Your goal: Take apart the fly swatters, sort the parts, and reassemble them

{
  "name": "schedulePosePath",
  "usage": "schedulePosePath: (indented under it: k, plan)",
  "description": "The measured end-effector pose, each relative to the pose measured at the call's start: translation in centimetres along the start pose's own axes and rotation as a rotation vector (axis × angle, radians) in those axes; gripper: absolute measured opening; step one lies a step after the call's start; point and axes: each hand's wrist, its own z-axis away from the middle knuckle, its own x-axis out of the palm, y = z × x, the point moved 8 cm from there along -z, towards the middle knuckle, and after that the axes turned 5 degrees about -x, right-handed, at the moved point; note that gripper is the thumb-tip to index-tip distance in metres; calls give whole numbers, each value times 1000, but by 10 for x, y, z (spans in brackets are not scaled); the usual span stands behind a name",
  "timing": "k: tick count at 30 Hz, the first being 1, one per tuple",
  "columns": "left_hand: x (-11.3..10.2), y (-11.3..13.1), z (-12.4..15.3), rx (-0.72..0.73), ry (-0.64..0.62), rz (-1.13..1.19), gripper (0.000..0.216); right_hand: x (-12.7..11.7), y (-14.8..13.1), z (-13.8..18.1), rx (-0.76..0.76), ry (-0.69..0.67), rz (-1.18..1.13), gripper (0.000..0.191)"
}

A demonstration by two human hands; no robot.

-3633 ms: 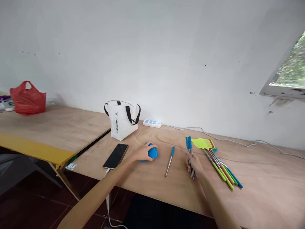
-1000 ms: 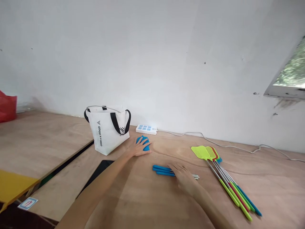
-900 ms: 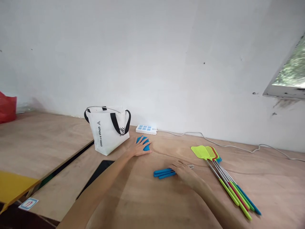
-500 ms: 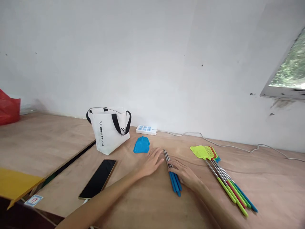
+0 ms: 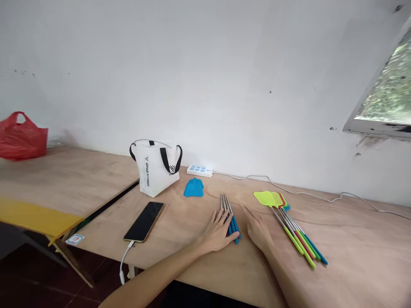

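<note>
Several blue-handled metal rods point(image 5: 236, 222) lie bunched together on the wooden table. My left hand point(image 5: 218, 231) rests over them with its fingers spread, touching the rods and hiding part of the handles. Just to the right, my right hand point(image 5: 258, 226) lies on the tabletop, fingers stretched out, with nothing in it. Blue fly swatter heads point(image 5: 194, 188) lie stacked behind my left hand, apart from the rods. On the right, several assembled fly swatters point(image 5: 293, 226) in yellow-green, red, green and blue lie fanned side by side.
A white tote bag point(image 5: 157, 169) with black handles stands at the back left. Before it lies a phone point(image 5: 144, 221) with a white cable. A white power strip point(image 5: 199, 170) sits against the wall, its cord trailing right. A red plastic bag point(image 5: 24, 139) is at far left.
My left hand has moved right onto the blue-handled rods. My right hand has come off them and now lies to their right. The camera view has shifted somewhat.
</note>
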Motion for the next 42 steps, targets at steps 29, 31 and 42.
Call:
schedulePosePath:
  k: [29, 31, 42]
  plan:
    - [-7, 6, -22, 171, -29, 124, 65, -47, 134, 32, 670, -365, 298, 41]
    - [-8, 8, -20, 179, -23, 136, 64, -45, 136, 26, 678, -377, 282, 43]
    - [-52, -14, -20, 37, 358, 743, 53, -64, 79, 11, 475, -295, 271, 43]
